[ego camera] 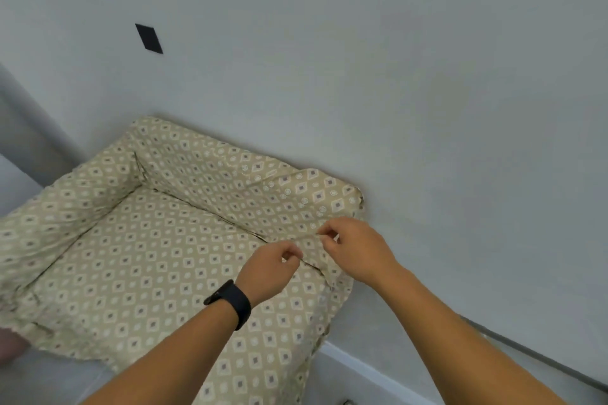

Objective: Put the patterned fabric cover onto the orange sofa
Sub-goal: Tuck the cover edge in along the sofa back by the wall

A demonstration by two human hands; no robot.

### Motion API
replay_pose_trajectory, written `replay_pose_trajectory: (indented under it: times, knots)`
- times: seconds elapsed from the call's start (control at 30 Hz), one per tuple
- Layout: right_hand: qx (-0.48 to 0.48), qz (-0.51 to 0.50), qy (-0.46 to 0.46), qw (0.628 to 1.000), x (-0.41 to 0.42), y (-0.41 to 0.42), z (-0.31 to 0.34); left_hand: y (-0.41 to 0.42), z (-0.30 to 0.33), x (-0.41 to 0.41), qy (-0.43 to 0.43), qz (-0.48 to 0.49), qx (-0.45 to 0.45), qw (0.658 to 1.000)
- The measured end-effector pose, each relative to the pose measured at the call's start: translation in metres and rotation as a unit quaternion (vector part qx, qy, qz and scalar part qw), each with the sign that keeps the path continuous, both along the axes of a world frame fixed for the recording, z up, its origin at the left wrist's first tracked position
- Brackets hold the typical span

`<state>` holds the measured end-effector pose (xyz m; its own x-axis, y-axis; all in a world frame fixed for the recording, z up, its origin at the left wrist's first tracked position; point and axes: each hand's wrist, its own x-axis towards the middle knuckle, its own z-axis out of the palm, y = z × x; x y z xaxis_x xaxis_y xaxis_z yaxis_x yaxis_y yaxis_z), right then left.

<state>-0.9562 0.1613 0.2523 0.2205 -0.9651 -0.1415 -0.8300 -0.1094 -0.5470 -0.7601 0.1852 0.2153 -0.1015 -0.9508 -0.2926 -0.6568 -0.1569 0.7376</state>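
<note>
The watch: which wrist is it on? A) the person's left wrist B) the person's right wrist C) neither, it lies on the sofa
A: the black watch is strapped round the wrist of the left hand, which pinches the cover beside the bare-wristed right hand.

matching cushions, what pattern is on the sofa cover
Beige cover with small white-edged diamonds and circles, clearest in the head view.

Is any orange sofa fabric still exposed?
No: the patterned cover drapes the seat, back and arm, while both hands pinch it.
</note>
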Motion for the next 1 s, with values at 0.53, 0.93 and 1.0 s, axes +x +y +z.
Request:
replay_pose_trajectory:
  times: [0.53,0.93,1.0]
  knots:
    - [0.019,0.059,0.08,0.995,-0.051,-0.146,-0.041,-0.135,-0.031,-0.066,0.052,0.177,0.04,0.982]
    - [0.112,0.011,0.149,0.982,-0.037,-0.337,-0.186,-0.36,-0.146,-0.01,-0.125,0.133,0.044,0.982]
    - [0.119,0.016,0.158,0.98,-0.027,-0.357,-0.209,-0.389,-0.168,-0.006,-0.169,0.083,0.042,0.981]
